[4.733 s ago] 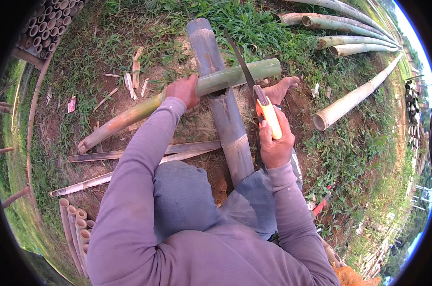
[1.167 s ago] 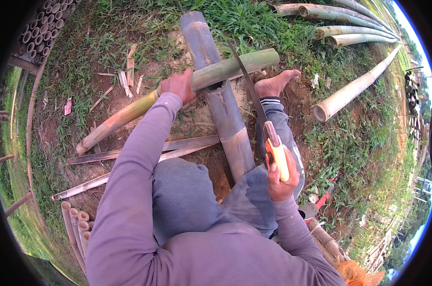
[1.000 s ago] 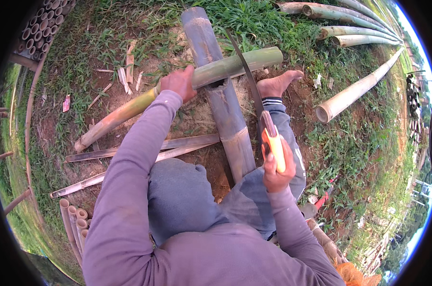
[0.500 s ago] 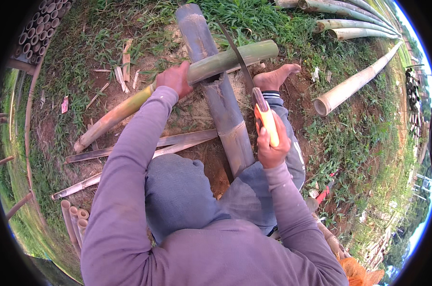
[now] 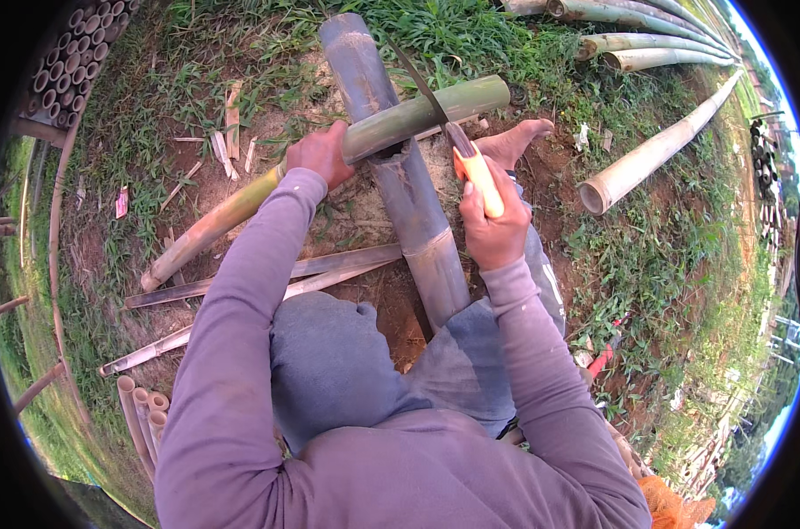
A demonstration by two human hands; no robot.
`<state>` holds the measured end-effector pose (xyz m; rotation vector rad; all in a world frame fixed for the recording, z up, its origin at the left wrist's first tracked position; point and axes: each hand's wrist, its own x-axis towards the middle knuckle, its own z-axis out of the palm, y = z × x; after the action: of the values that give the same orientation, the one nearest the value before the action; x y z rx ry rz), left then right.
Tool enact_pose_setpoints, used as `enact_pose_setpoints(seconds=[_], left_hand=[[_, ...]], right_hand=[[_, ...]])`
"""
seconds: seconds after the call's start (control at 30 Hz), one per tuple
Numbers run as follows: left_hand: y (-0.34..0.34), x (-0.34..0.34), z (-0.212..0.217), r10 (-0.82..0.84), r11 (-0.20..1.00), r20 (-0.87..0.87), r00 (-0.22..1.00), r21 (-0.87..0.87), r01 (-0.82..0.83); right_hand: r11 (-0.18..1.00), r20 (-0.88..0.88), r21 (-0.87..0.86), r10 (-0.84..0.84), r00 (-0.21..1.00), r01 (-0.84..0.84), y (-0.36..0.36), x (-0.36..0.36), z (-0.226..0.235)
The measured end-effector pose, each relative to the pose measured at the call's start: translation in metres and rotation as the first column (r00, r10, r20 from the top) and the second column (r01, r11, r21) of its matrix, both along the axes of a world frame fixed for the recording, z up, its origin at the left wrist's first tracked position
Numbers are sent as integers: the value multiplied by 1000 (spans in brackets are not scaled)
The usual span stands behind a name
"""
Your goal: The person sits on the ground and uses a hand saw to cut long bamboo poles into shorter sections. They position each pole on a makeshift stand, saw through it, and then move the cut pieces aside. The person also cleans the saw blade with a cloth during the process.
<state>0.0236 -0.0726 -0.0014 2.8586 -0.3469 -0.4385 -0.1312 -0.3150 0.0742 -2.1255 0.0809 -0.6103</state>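
The left hand [image 5: 319, 154] has its fingers wrapped tight around a green bamboo pole [image 5: 329, 159], gripping it about halfway along. That pole lies slantwise across a thicker grey bamboo trunk [image 5: 413, 203], resting on top of it where the two cross, with its far end pointing up and right toward the grass and its near end reaching down to the left on bare soil.

The right hand [image 5: 491, 231] has its fingers clenched on the orange-and-cream handle of a knife [image 5: 460, 145]. The dark curved blade meets the green pole just right of the crossing (whether it has bitten into the wood cannot be told from here).

A bare foot [image 5: 519, 141] rests on the ground just beside the knife, close to the trunk. Thin split strips [image 5: 268, 278] lie on the soil beside the trunk, below the green pole, and pale wood chips [image 5: 232, 132] are scattered on the ground above it. A long pale bamboo pole [image 5: 656, 154] lies well apart to the right on the grass.
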Motion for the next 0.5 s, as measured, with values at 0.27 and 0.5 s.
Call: enact_pose_setpoints(seconds=[0.27, 0.5], left_hand=[[17, 2, 3, 36, 999, -17, 999, 11, -36], [2, 5, 4, 8, 1000, -13, 1000, 1, -8]], right_hand=[[997, -57, 70, 22, 998, -18, -12, -99, 10], [999, -12, -23, -30, 999, 30, 6, 27, -7]])
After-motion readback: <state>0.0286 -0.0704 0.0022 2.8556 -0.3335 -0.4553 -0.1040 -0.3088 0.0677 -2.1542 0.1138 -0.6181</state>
